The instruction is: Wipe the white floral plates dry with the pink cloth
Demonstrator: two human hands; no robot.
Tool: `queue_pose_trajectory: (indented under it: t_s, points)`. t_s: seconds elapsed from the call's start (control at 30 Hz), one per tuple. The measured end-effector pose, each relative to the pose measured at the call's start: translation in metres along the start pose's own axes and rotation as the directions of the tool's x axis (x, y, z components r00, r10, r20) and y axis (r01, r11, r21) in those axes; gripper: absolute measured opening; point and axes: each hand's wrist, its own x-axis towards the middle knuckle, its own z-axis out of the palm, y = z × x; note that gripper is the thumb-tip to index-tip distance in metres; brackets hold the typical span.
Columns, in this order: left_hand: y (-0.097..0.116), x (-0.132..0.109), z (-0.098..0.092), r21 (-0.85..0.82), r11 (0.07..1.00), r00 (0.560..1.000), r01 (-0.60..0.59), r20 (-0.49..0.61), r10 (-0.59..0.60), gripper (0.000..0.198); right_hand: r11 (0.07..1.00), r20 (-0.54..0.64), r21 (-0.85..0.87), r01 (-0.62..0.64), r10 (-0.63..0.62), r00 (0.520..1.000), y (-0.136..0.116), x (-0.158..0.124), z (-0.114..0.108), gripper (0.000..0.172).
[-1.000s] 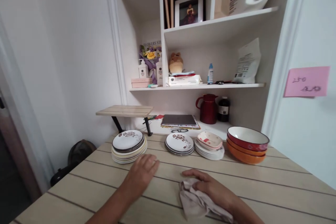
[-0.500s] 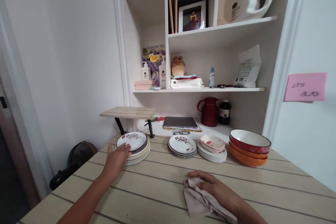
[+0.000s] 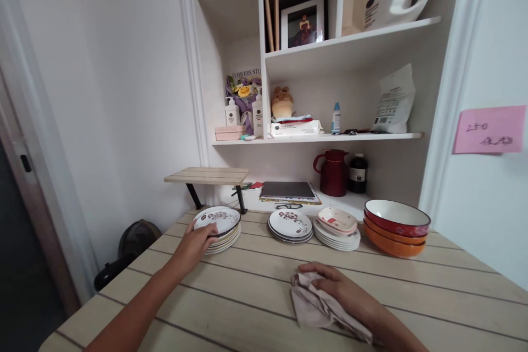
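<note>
My left hand (image 3: 194,244) grips the near edge of the top plate (image 3: 218,219), white with a dark rim and a floral print, on a stack of plates (image 3: 226,238) at the table's far left. The thumb lies on the plate's rim. My right hand (image 3: 336,287) rests on a crumpled beige cloth (image 3: 315,308) on the wooden table (image 3: 256,297), fingers curled over it.
Further right stand a second plate stack (image 3: 290,225), a stack of white plates with a small patterned dish (image 3: 337,227), and stacked red and orange bowls (image 3: 396,225). Behind are a small wooden riser (image 3: 207,176), a red jug (image 3: 332,172) and cluttered shelves. A pink note (image 3: 489,129) hangs on the right wall.
My left hand has travelled from the table's middle to the left plate stack and taken hold of the top plate's edge. The right hand stays on the cloth.
</note>
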Motion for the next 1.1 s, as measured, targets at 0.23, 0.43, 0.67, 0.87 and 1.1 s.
queue_pose_trajectory:
  t_s: [0.23,0.43,0.67,0.87,1.1]
  points:
    - [0.009,0.0,0.011,0.078,0.995,0.998,-0.066,0.003,0.066,0.054,0.999,-0.024,-0.028,0.021,-0.022,0.999,0.0,-0.002,0.003,0.043]
    - [0.005,0.011,0.008,0.324,0.933,0.988,-0.155,0.066,0.141,0.01,0.996,-0.045,-0.081,0.04,-0.043,0.998,0.0,0.0,0.002,0.042]
    - [0.002,-0.004,-0.002,0.609,0.702,0.923,-0.37,0.155,0.352,0.021,0.998,-0.018,-0.039,0.049,-0.05,0.999,0.006,0.004,-0.002,0.04]
    - [0.002,-0.018,0.025,0.697,0.437,0.745,-0.569,0.211,0.633,0.022,0.997,0.045,0.071,0.006,-0.009,0.999,-0.007,-0.001,0.005,0.035]
    - [0.034,-0.037,0.077,0.581,0.143,0.415,-0.801,0.367,0.833,0.027,0.979,0.013,0.203,0.01,-0.013,1.0,-0.012,0.001,0.003,0.066]
